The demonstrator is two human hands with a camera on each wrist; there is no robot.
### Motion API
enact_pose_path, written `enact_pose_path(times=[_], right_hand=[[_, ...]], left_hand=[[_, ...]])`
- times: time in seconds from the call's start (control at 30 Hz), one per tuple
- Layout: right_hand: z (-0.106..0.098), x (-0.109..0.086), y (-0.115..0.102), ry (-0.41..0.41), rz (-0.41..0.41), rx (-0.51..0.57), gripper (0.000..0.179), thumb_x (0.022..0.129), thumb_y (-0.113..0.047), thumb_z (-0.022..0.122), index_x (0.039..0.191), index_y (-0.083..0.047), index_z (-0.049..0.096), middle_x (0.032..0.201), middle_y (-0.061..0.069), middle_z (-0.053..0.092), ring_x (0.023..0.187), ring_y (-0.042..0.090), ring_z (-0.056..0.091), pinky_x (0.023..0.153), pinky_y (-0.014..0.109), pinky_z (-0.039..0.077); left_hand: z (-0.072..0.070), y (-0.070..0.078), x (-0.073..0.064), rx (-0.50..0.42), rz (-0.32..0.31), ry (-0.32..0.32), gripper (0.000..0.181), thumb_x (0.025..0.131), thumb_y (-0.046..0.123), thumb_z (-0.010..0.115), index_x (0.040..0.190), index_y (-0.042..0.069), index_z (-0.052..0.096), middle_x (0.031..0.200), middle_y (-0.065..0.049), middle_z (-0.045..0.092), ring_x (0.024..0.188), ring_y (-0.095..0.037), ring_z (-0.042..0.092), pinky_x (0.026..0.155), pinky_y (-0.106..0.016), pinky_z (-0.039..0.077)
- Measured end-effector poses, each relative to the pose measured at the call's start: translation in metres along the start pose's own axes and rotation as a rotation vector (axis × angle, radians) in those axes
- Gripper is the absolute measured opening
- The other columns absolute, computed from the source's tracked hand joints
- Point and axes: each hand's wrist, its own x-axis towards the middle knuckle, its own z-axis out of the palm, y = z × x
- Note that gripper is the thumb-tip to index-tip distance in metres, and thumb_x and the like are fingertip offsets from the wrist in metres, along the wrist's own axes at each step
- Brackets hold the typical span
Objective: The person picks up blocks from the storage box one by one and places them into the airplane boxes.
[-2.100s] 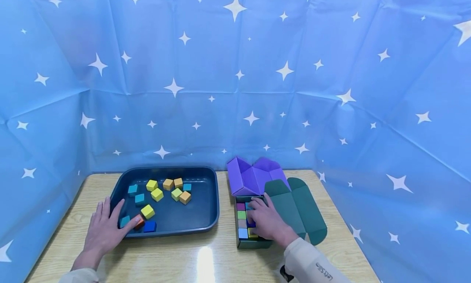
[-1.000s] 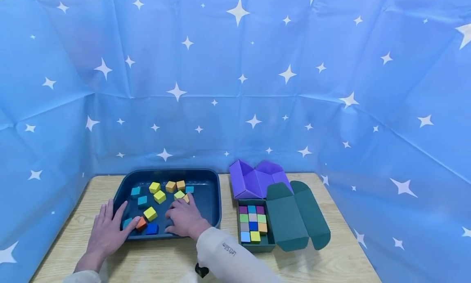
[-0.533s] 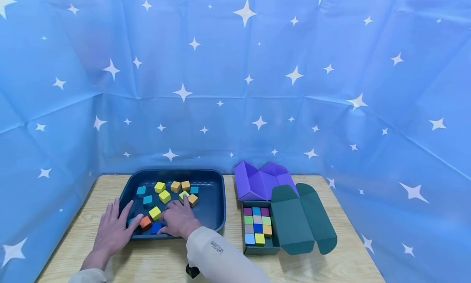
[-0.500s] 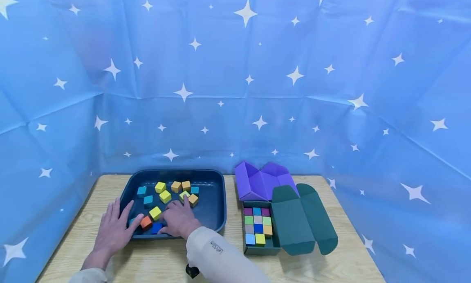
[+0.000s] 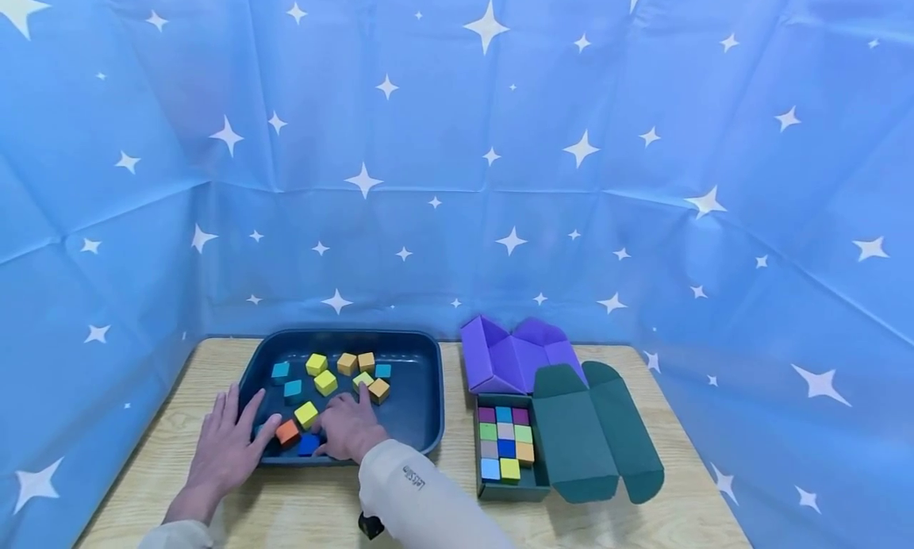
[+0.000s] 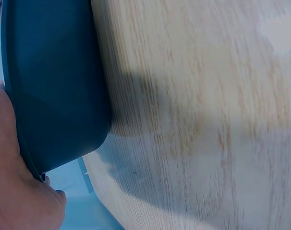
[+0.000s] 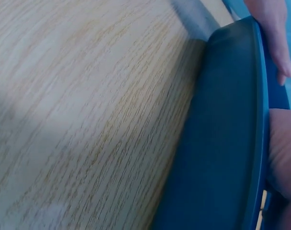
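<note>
My left hand rests on the left front rim of the dark blue tray, fingers spread outside and over the edge. Its thumb lies beside an orange-red cube, and a teal cube is mostly hidden under it. My right hand reaches over the front rim into the tray, thumb and a finger around the right end of a blue cube. Its index finger points toward a pale yellow cube. In the right wrist view the tray wall hides the fingertips.
Other yellow, orange and teal cubes lie loose in the tray. To the right an open green box holds rows of coloured cubes, its lid folded out rightward. An open purple box lies behind it.
My right hand has left the green box, come over the tray and closed in on the blue cube. The left hand has stayed on the rim. The head view has shifted slightly.
</note>
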Motion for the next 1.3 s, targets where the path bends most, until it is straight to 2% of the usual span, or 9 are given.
enact_pose_path(times=[0.33, 0.57, 0.8, 0.97, 1.2, 1.3], right_hand=[[0.001, -0.001, 0.004, -0.008, -0.014, -0.006, 0.035, 0.081, -0.059, 0.068, 0.115, -0.052, 0.065, 0.129, -0.023, 0.058, 0.135, 0.005, 0.042, 0.124, 0.049, 0.018], [-0.001, -0.001, 0.012, 0.010, -0.027, 0.005, 0.034, 0.085, -0.060, 0.064, 0.117, -0.050, 0.065, 0.131, -0.023, 0.057, 0.137, 0.006, 0.040, 0.124, 0.052, 0.016], [-0.016, -0.002, 0.031, 0.068, -0.030, -0.026, 0.034, 0.085, -0.059, 0.065, 0.116, -0.045, 0.067, 0.133, -0.018, 0.058, 0.140, 0.010, 0.038, 0.123, 0.054, 0.014], [-0.023, -0.007, 0.045, 0.083, -0.031, -0.001, 0.036, 0.087, -0.057, 0.064, 0.118, -0.040, 0.068, 0.133, -0.014, 0.059, 0.140, 0.012, 0.038, 0.124, 0.055, 0.012], [-0.028, -0.019, 0.063, 0.102, -0.034, 0.017, 0.035, 0.087, -0.055, 0.064, 0.117, -0.036, 0.068, 0.135, -0.012, 0.058, 0.143, 0.015, 0.035, 0.124, 0.056, 0.009], [-0.032, -0.029, 0.074, 0.113, -0.037, 0.009, 0.034, 0.086, -0.055, 0.065, 0.114, -0.036, 0.068, 0.135, -0.011, 0.058, 0.145, 0.017, 0.034, 0.124, 0.056, 0.009]], left_hand=[[0.004, 0.003, 0.000, 0.000, 0.007, -0.001, 0.074, 0.101, 0.056, 0.035, 0.150, 0.001, 0.029, 0.159, -0.033, 0.001, 0.145, -0.055, -0.002, 0.111, -0.075, 0.006], [0.002, 0.004, 0.001, 0.000, 0.006, -0.014, 0.076, 0.101, 0.057, 0.034, 0.151, 0.001, 0.027, 0.160, -0.032, -0.003, 0.145, -0.055, -0.003, 0.112, -0.074, 0.005], [0.000, 0.002, 0.003, 0.012, -0.003, -0.029, 0.077, 0.101, 0.058, 0.033, 0.152, 0.001, 0.025, 0.159, -0.033, -0.007, 0.145, -0.055, -0.006, 0.112, -0.074, 0.004], [-0.001, 0.001, 0.001, 0.011, -0.009, -0.029, 0.078, 0.100, 0.058, 0.034, 0.151, 0.001, 0.026, 0.159, -0.033, -0.005, 0.145, -0.055, -0.006, 0.112, -0.074, 0.004], [-0.002, 0.000, 0.000, -0.004, -0.011, -0.038, 0.077, 0.100, 0.058, 0.034, 0.152, 0.001, 0.025, 0.159, -0.034, -0.006, 0.145, -0.055, -0.007, 0.112, -0.074, 0.003], [0.000, -0.001, 0.001, -0.004, -0.008, -0.040, 0.077, 0.101, 0.058, 0.033, 0.152, 0.001, 0.024, 0.159, -0.034, -0.007, 0.145, -0.054, -0.009, 0.112, -0.074, 0.002]])
